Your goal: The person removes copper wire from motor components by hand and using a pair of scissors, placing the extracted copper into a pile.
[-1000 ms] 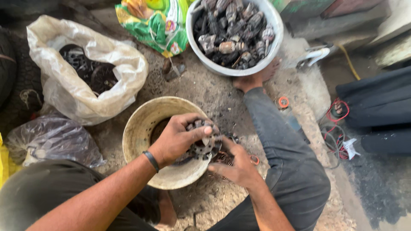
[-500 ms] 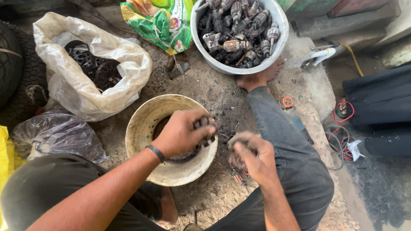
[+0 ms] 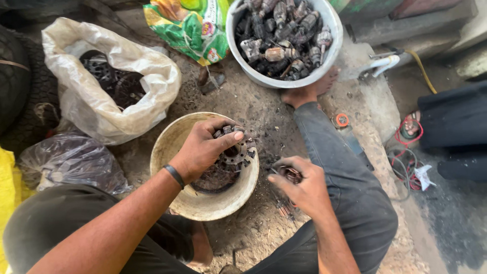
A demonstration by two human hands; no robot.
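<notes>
the left hand [image 3: 203, 149] gripped a toothed metal ring [image 3: 236, 149] over the cream bucket [image 3: 172, 147]; the right hand [image 3: 302, 185], apart, closed on a small rusty part [image 3: 291, 174] beside it. a firm hold directly above the bucket probably kept grit inside.

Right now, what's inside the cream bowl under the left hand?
In the cream bowl, the left hand grips a toothed metal ring above dark scrap pieces. The hand covers the bowl's far side.

Bare forearms, black band on the left wrist [image 3: 174, 175], dusty grey trousers [image 3: 345, 187], possibly barefoot
</notes>
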